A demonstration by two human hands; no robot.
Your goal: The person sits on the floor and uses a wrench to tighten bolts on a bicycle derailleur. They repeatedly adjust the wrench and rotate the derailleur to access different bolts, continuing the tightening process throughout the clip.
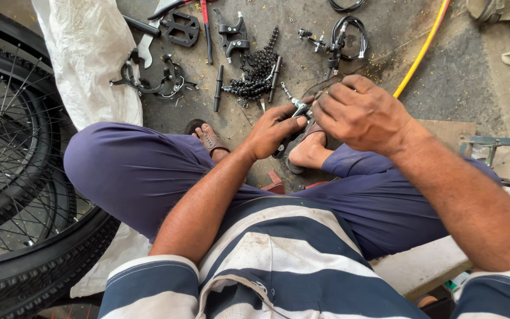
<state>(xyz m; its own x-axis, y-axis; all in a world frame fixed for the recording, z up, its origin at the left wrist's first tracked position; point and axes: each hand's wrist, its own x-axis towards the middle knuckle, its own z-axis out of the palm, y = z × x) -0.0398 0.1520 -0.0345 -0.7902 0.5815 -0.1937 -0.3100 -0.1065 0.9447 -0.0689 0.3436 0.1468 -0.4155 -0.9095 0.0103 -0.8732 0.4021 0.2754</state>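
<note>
At the far left, 2 spoked bicycle wheels are leaning beside a white plastic sheet. Moving right, brake arms, a black pedal and a coiled chain are lying spread on the concrete floor.

In the middle, the left hand is closing its grip around a small metal brake part, held just above the sandalled feet. The right hand is pinching the same part from above, fingers bunched tight at its top end; what they are turning is hidden. Further right, a yellow hose is crossing the floor.

The part is looking small and greasy, so it could be slipping from the fingers and dropping among the loose pieces below, where a tiny nut or screw would likely be getting lost. A finger may also be getting nipped between the metal pieces.
</note>
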